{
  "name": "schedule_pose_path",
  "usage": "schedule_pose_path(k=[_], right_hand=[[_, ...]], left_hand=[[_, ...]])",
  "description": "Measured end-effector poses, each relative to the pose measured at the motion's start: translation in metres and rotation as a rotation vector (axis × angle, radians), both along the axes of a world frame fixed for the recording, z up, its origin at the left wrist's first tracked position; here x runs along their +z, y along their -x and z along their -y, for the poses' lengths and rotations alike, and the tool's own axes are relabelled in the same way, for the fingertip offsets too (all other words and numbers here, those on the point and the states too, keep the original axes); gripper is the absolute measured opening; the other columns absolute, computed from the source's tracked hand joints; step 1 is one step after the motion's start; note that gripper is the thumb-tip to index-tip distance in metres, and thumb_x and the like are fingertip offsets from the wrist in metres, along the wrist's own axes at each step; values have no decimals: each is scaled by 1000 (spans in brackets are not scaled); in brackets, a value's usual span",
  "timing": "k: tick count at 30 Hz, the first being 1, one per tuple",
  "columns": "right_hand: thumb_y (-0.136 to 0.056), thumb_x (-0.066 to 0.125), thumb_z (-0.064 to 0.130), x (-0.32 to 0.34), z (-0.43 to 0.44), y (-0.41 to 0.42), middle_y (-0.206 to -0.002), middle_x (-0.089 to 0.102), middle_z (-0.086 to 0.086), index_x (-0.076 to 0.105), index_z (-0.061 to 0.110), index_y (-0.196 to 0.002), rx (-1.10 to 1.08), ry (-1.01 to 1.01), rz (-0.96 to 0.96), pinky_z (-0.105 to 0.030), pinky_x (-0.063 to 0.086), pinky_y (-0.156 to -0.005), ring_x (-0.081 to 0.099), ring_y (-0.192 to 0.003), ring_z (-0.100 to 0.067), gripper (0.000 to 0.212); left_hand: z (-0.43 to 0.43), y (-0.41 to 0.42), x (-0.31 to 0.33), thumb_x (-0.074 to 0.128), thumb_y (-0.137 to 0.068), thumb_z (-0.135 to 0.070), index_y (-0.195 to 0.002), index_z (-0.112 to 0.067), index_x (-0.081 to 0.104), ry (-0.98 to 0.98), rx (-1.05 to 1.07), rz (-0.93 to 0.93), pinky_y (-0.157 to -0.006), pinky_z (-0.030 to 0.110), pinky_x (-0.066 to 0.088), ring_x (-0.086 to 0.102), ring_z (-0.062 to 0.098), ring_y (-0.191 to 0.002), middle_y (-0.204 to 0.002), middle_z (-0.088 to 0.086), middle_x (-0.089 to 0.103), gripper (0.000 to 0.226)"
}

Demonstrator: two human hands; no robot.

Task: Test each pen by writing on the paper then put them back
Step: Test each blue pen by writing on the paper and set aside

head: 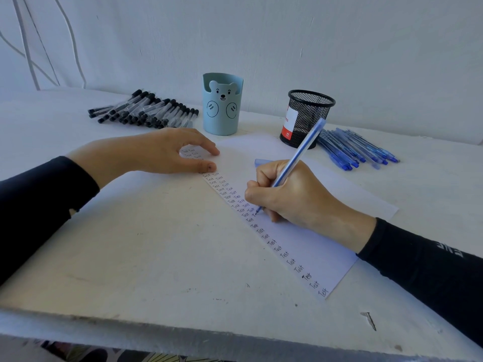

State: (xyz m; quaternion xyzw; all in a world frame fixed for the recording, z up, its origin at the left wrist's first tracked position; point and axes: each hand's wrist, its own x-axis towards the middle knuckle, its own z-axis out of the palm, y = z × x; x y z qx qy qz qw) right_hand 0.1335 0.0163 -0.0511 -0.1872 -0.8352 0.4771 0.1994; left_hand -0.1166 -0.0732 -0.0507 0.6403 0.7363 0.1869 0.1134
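Blue pen (298,155) sits pinched in the grip of the right hand (292,197), tip on the paper (313,246) at the second column, barrel slanting up toward the blue pen pile (358,150) just beyond. The return likely falls to this hand. Left hand (162,152) rests its fingertips on the paper's far end.

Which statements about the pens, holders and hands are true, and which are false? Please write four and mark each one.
1. The right hand writes on the paper with a blue pen. True.
2. The black pens stand inside the bear holder. False: they lie on the table beside it.
3. The left hand presses on the paper. True.
4. The mesh holder lies on its side. False: it stands upright near the loose blue pens.
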Motion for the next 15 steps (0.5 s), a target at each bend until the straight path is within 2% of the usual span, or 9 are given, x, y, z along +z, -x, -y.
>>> schedule_pose_path(k=[2, 6, 11, 15], right_hand=[[-84, 67, 1, 0, 0, 0, -36, 45, -1, 43, 3, -53, -3, 3, 0, -10, 39, -44, 45, -33, -4, 40], [-84, 68, 3, 0, -2, 1, -36, 46, 6, 47, -1, -56, -21, -3, -6, -19, 42, -42, 44, -34, -4, 35], [-83, 68, 4, 1, -1, 0, -36, 48, 8, 43, 6, -53, -17, -23, 8, -22, 40, -42, 40, -31, -6, 40], [-83, 67, 3, 2, -1, 0, -35, 47, 7, 43, 7, -52, -31, -8, -6, -31, 46, -52, 44, -38, -11, 40]], left_hand=[[0, 0, 0, 51, -61, -87, -118, -54, 58, 1, 2, -1, -114, 33, 30, 42, -1, -129, -132, -30, 50, 66], [0, 0, 1, 51, -61, -88, -118, -54, 58, 0, -3, -2, -114, 33, 30, 42, -2, -129, -132, -31, 49, 66], [0, 0, 0, 52, -61, -87, -118, -53, 58, 1, -4, 4, -113, 31, 29, 42, -1, -129, -132, -30, 50, 67], [0, 0, 0, 52, -61, -87, -117, -54, 58, 0, 1, 1, -115, 33, 29, 42, -1, -129, -131, -30, 50, 66]])
